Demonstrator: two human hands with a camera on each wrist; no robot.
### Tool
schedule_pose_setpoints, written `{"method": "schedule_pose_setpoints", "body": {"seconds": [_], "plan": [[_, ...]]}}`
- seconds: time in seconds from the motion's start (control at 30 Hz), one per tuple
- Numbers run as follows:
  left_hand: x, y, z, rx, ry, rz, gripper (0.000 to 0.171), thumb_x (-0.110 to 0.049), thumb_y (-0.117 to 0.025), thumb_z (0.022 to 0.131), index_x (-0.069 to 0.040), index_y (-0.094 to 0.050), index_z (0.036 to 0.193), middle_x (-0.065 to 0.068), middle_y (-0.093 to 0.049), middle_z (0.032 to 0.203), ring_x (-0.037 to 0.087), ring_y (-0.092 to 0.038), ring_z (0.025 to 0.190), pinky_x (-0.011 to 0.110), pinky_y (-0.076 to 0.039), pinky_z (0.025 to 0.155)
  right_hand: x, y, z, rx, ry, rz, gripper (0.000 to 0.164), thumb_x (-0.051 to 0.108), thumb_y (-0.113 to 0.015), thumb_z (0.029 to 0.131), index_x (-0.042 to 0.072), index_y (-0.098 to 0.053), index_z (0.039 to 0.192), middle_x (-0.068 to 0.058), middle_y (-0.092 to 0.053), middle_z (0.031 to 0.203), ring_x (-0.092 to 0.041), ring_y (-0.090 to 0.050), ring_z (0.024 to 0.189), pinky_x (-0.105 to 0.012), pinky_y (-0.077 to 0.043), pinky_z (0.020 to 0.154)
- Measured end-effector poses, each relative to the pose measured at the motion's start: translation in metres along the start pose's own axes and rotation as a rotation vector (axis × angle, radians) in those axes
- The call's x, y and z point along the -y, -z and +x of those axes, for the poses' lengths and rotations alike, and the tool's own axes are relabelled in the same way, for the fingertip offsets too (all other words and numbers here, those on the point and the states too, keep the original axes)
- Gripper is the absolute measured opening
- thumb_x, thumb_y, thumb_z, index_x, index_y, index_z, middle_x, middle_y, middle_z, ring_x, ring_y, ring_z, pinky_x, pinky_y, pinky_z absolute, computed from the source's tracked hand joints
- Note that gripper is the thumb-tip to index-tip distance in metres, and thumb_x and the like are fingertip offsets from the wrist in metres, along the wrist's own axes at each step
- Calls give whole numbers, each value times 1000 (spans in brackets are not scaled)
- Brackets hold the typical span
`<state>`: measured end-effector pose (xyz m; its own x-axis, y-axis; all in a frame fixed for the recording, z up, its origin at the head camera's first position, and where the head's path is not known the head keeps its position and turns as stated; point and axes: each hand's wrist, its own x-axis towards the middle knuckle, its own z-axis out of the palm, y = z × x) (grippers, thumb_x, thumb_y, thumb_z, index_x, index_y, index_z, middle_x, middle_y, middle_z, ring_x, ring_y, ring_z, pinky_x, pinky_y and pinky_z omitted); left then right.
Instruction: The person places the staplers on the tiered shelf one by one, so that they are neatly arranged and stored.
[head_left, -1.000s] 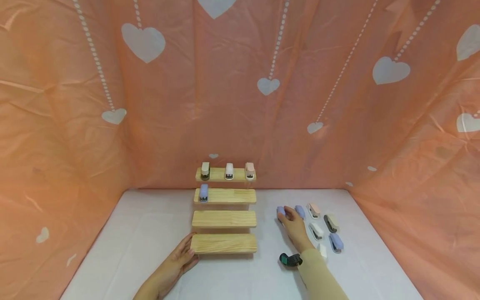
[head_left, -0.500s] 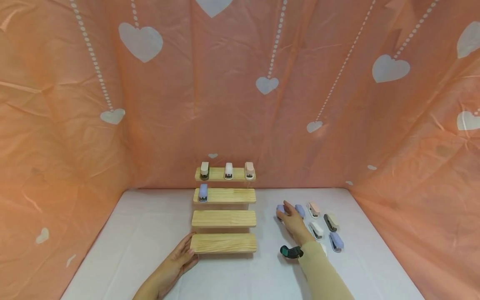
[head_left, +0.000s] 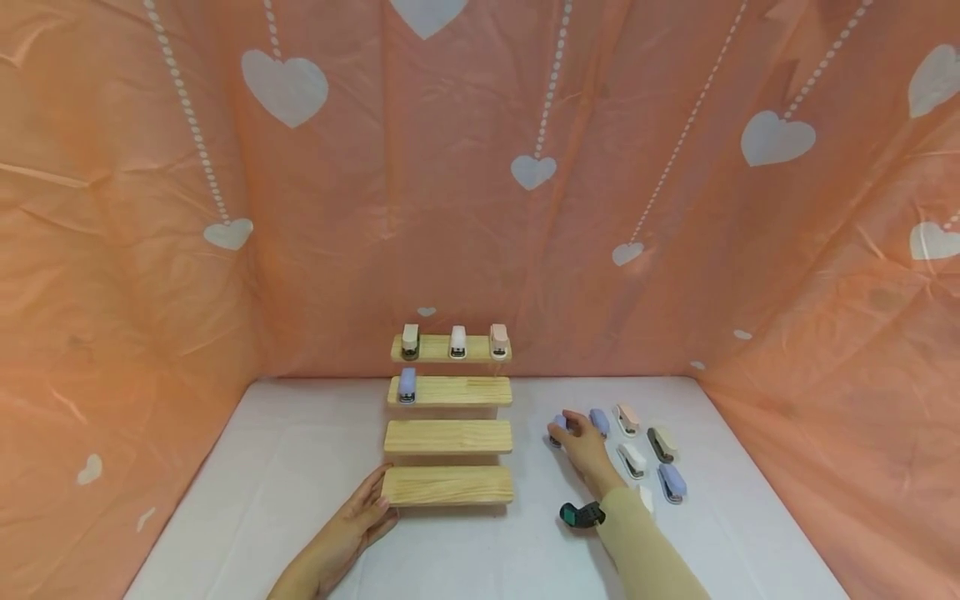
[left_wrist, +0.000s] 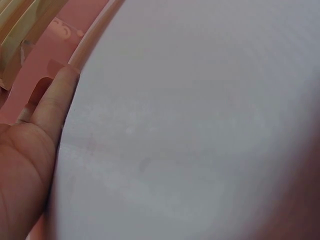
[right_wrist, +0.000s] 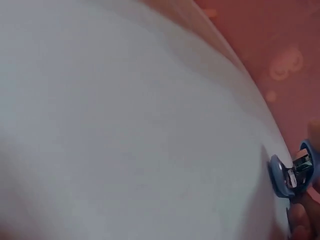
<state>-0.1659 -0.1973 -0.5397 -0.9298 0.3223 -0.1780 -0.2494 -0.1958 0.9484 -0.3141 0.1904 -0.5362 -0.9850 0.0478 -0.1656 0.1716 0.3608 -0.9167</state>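
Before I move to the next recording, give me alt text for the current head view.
A person's right hand pinches a lavender stapler near other staplers on a white table. The left hand holds the lower left end of a four-tier wooden rack, which carries three staplers on top and one on the second tier.

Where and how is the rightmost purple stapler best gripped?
Probably best to pinch the long sides of the purple stapler near its middle, from above and slightly from the right. It seems to stand on its base, its body is narrow, and bare table lies on that side.
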Motion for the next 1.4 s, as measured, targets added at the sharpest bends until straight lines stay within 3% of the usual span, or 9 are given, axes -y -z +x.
{"method": "schedule_pose_setpoints", "body": {"seconds": [0.27, 0.43, 0.6, 0.77, 0.93, 1.1, 1.23, 1.4], "plan": [[1, -1, 0, 9, -9, 8, 69, -25, -46, 103, -17, -3, 157, 26, -1, 157, 38, -14, 142, 37, -35, 110, 7, 4, -18, 9, 31, -68, 72, 54, -70, 83, 11, -49, 138, -16, -52, 135, -33, -48, 124, -49, -47, 101], [0, 0, 1, 17, -5, 9, 70, -25, -46, 103, -18, -2, 157, 25, 1, 158, 39, -11, 142, 36, -35, 110, 19, 7, -27, 14, 133, -124, 70, 52, -69, 85, 11, -50, 138, -10, -57, 129, -29, -55, 114, -45, -51, 94], [-1, 1, 0, 18, -3, 8, 71, -27, -46, 103, -18, -1, 157, 26, 2, 157, 41, -11, 142, 38, -35, 111, 39, 4, -32, -20, 289, -149, 64, 45, -72, 85, 9, -54, 134, -8, -62, 122, -23, -59, 103, -38, -54, 86], [0, 1, 0, 21, -4, -2, 71, -25, -46, 103, -18, -1, 157, 26, 2, 158, 40, -11, 142, 37, -34, 111, 65, -1, -43, -14, 392, -88, 56, 40, -74, 85, 10, -58, 129, -8, -63, 116, -23, -60, 99, -37, -55, 82], [0, 1, 0, 22, -6, -5, 71, -25, -47, 103, -18, -1, 157, 26, 1, 157, 40, -13, 142, 37, -35, 111, 84, -9, -52, 5, 420, -13, 53, 38, -75, 85, 13, -60, 128, -4, -64, 115, -21, -59, 99, -33, -53, 82], [1, 1, 0, 15, -7, -11, 70, -25, -46, 103, -17, -2, 157, 29, -2, 156, 41, -15, 141, 37, -36, 110, 97, -22, -55, -7, 467, 6, 52, 29, -75, 86, 6, -58, 129, -6, -63, 118, -20, -59, 98, -28, -52, 79], [2, 0, 0, 14, -5, -11, 70, -25, -46, 103, -17, -2, 157, 29, -2, 156, 41, -16, 141, 37, -36, 110, 115, -30, -65, -14, 536, 19, 49, 17, -74, 87, -2, -56, 128, -14, -62, 119, -27, -60, 97, -35, -51, 82], [1, 0, 1, 7, -8, -17, 70, -24, -47, 103, -17, -4, 157, 29, -4, 156, 40, -17, 141, 36, -37, 109, 140, -36, -84, 9, 598, 9, 45, 12, -72, 89, -2, -55, 128, -17, -60, 119, -30, -58, 97, -40, -49, 84]]}}
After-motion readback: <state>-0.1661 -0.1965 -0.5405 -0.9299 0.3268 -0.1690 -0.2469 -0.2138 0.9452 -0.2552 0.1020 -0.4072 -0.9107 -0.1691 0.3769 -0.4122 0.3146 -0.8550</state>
